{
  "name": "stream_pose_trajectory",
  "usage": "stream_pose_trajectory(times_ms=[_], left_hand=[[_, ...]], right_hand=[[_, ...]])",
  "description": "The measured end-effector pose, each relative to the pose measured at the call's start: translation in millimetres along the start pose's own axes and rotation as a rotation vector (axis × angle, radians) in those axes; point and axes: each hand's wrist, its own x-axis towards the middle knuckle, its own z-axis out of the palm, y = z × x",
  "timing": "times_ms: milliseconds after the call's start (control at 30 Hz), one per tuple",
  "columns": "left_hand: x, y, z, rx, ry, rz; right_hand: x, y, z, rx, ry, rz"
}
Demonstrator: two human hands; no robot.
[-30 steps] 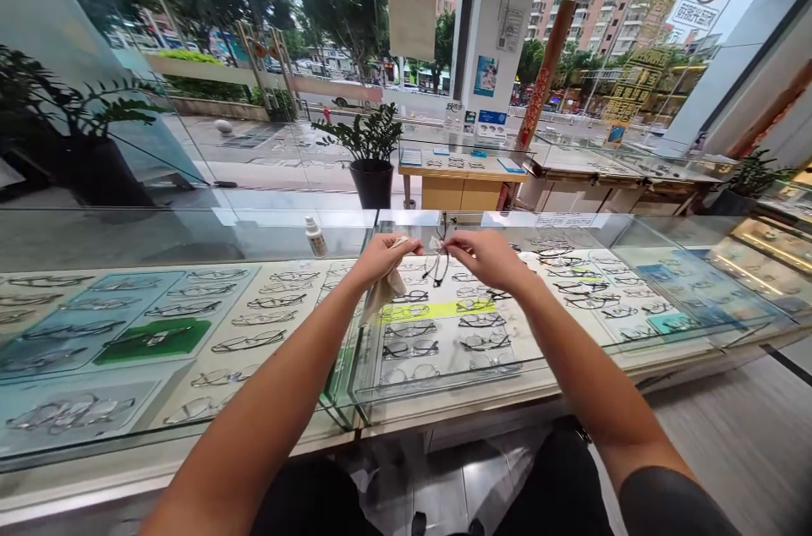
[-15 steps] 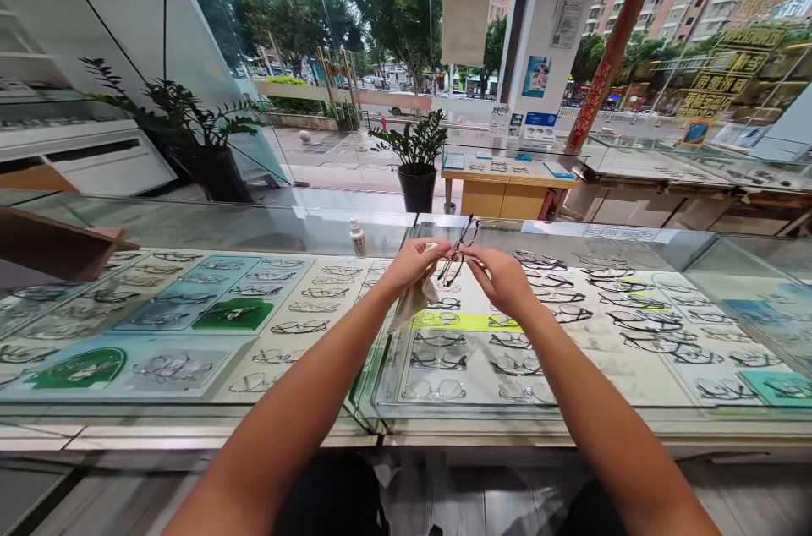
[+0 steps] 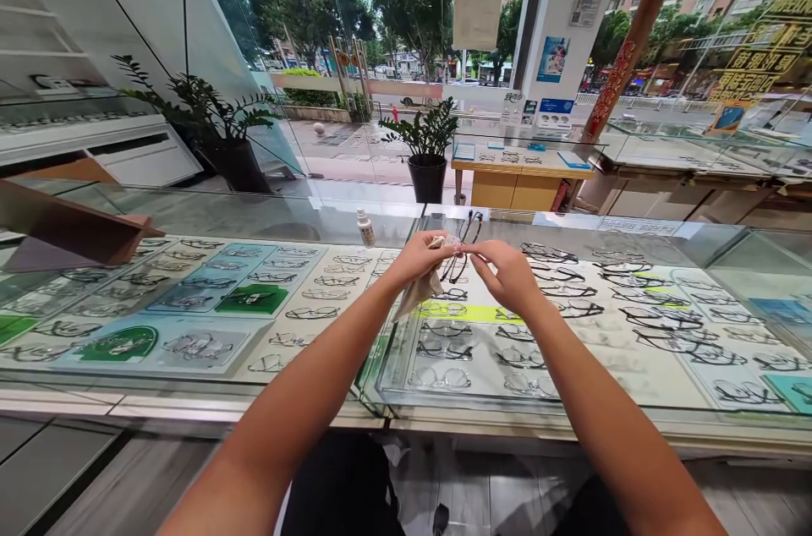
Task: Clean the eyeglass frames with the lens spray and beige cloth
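Note:
Above the glass counter, both hands meet at a dark-framed pair of eyeglasses (image 3: 472,223). My left hand (image 3: 419,255) is closed around a beige cloth (image 3: 419,292) that hangs below its fingers, and its fingertips press against the glasses. From the right side, my right hand (image 3: 506,272) pinches the same glasses between thumb and fingers. Their dark-tipped ends point up and away, beyond the fingers. Part of the frame shows under the fingertips; the lenses are largely hidden. A small white spray bottle (image 3: 365,229) stands on the counter, left of the hands.
Rows of eyeglasses (image 3: 444,350) lie inside the glass display case (image 3: 399,402) below my hands. A brown folded stand (image 3: 82,227) is on the counter at left. Beyond the counter are potted plants (image 3: 427,172) and a wooden table (image 3: 507,183) by the window.
The eyeglasses have turned in my fingers: a rim showed above the hands before, and dark ends point up there now. The whole view has shifted slightly.

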Motion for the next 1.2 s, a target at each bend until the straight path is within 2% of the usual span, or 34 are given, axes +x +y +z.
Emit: stream_pose_trajectory(times_ms=[133, 233, 300, 567, 800, 900, 1033, 1200], left_hand=[[0.2, -0.1, 2.2, -0.051, 0.038, -0.004], [-1.1, 0.6, 8.5, -0.089, 0.115, 0.001], [-2.7, 1.3, 13.9, -0.107, 0.130, 0.008], [-6.9, 7.5, 25.3, -0.157, 0.091, 0.005], [-1.8, -2.5, 18.4, -0.118, 0.081, 0.052], [-0.3, -3.0, 13.5, -0.048, 0.074, 0.072], [1.3, 1.3, 5.8, 0.117, 0.087, 0.166], [5.3, -0.6, -10.3, 0.352, 0.237, 0.330]], right_hand=[[0.4, -0.7, 8.2, 0.243, 0.115, 0.058], [2.0, 0.3, 17.5, 0.492, 0.262, 0.238], [4.0, 2.7, 22.2, 0.613, 0.299, 0.352], [10.9, 12.2, 23.9, 0.944, 0.231, 0.552], [11.3, 10.3, 22.5, 1.025, 0.179, 0.492], [11.5, 12.9, 18.3, 1.028, 0.160, 0.511], [11.3, 18.5, 11.6, 1.044, 0.081, 0.532], [10.2, 22.7, -2.5, 1.009, -0.020, 0.559]])
